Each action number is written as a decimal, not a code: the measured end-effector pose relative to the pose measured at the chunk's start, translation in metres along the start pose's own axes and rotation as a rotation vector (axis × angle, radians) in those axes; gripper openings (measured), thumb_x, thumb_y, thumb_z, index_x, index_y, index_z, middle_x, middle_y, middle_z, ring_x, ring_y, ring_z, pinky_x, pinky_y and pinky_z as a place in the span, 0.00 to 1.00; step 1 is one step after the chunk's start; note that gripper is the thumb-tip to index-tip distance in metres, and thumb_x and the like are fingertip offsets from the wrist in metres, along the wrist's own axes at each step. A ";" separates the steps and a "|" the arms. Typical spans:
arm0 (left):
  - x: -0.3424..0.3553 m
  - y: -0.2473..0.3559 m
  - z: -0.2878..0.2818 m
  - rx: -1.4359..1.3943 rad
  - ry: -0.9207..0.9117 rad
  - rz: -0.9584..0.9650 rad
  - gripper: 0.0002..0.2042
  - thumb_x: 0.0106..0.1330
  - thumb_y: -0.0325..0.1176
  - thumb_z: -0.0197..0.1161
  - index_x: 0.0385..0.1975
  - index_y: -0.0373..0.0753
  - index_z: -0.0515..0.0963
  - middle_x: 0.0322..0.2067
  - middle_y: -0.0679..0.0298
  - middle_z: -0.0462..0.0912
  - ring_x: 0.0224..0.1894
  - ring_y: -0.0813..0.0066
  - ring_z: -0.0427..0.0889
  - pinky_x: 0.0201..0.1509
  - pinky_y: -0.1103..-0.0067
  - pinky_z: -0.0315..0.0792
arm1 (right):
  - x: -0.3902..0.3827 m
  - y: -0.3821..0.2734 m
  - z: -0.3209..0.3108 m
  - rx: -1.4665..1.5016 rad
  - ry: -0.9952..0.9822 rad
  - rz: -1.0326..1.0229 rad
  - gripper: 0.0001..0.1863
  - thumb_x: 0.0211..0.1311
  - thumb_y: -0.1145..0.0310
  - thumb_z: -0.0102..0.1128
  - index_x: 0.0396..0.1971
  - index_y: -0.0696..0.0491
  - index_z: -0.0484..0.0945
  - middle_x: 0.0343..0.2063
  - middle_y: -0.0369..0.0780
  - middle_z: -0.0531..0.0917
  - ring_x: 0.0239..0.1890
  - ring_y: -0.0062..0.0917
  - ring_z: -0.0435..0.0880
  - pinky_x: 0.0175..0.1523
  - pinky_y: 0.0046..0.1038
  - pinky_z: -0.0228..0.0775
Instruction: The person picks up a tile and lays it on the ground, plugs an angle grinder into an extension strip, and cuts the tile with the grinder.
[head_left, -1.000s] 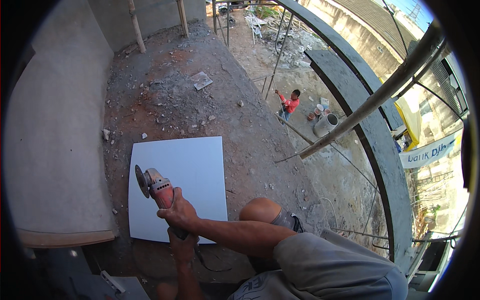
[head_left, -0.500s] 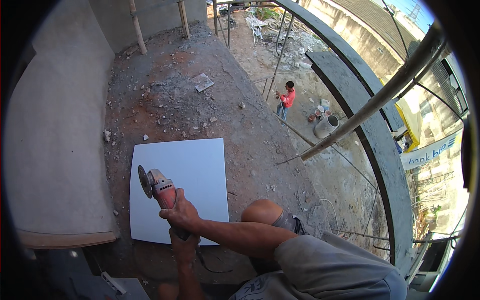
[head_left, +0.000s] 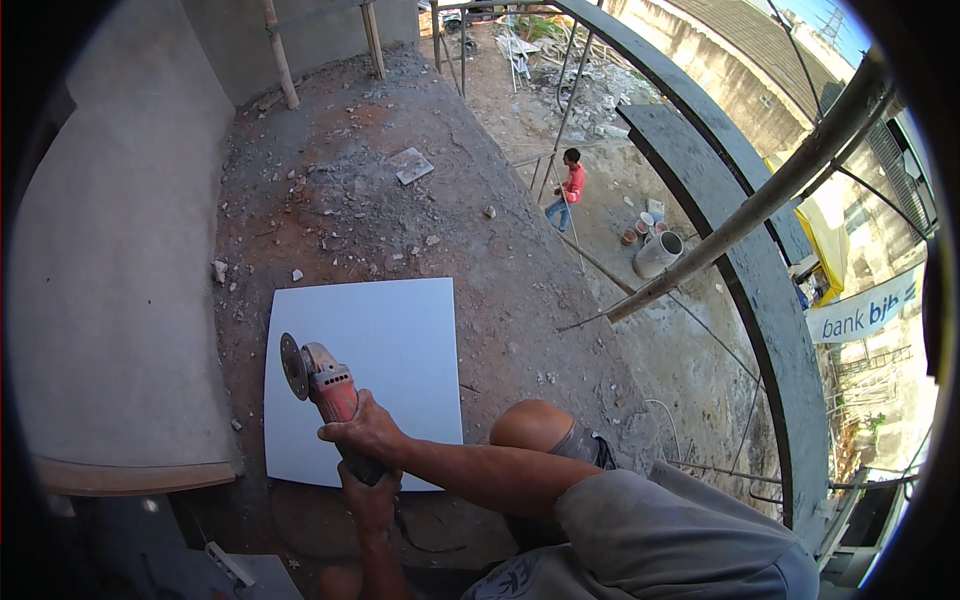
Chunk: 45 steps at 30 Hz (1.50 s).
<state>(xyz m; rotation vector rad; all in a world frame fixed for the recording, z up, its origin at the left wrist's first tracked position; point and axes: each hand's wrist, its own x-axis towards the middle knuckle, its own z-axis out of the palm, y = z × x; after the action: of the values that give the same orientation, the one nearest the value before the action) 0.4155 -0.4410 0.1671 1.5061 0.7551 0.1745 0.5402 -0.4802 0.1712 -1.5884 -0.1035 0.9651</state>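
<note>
Both my hands are closed around a red angle grinder [head_left: 334,392] with a worn grey head. My right hand [head_left: 366,428] wraps the front of its red body, its arm reaching in from the right. Behind it, my left hand [head_left: 370,498] grips the dark rear end. The round cutting disc [head_left: 294,366] stands on edge at the left, over a white square tile [head_left: 400,325] lying on the ground. Whether the disc touches the tile, I cannot tell. A dark cord [head_left: 420,543] trails from the grinder's rear.
Rubble and a small broken slab [head_left: 411,165] lie on the rough ground [head_left: 330,215] ahead. A plastered wall [head_left: 120,280] borders the left. Right, past the ledge, are a slanting pole [head_left: 740,215], curved dark beams [head_left: 740,320], a person in red [head_left: 572,186] and a large bucket [head_left: 657,255] below.
The whole view has shifted slightly, with my hands and the grinder holding nearly the same pose over the tile. The person below has turned and moved a little left.
</note>
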 end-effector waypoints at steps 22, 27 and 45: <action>0.009 0.000 -0.008 0.120 -0.044 -0.036 0.37 0.49 0.34 0.75 0.55 0.32 0.59 0.43 0.56 0.74 0.42 0.72 0.77 0.42 0.75 0.75 | -0.011 -0.029 -0.005 -0.063 0.010 0.019 0.39 0.43 0.55 0.66 0.49 0.64 0.58 0.39 0.51 0.73 0.42 0.39 0.78 0.48 0.36 0.72; 0.012 -0.001 -0.006 0.143 -0.029 0.038 0.37 0.49 0.35 0.76 0.55 0.31 0.59 0.45 0.54 0.74 0.45 0.68 0.77 0.46 0.73 0.74 | -0.012 -0.031 -0.007 -0.070 -0.020 -0.004 0.39 0.43 0.55 0.66 0.48 0.64 0.58 0.38 0.51 0.73 0.41 0.39 0.78 0.47 0.36 0.72; 0.013 -0.011 -0.009 0.211 0.005 0.095 0.35 0.48 0.35 0.75 0.52 0.33 0.59 0.39 0.57 0.75 0.37 0.70 0.77 0.39 0.75 0.72 | -0.014 -0.029 -0.003 -0.063 0.024 -0.016 0.38 0.42 0.54 0.66 0.46 0.64 0.60 0.38 0.54 0.77 0.41 0.43 0.81 0.47 0.37 0.72</action>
<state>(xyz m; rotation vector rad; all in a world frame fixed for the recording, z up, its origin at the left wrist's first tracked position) 0.4165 -0.4275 0.1539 1.7437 0.7235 0.1739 0.5457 -0.4816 0.2033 -1.6538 -0.1311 0.9384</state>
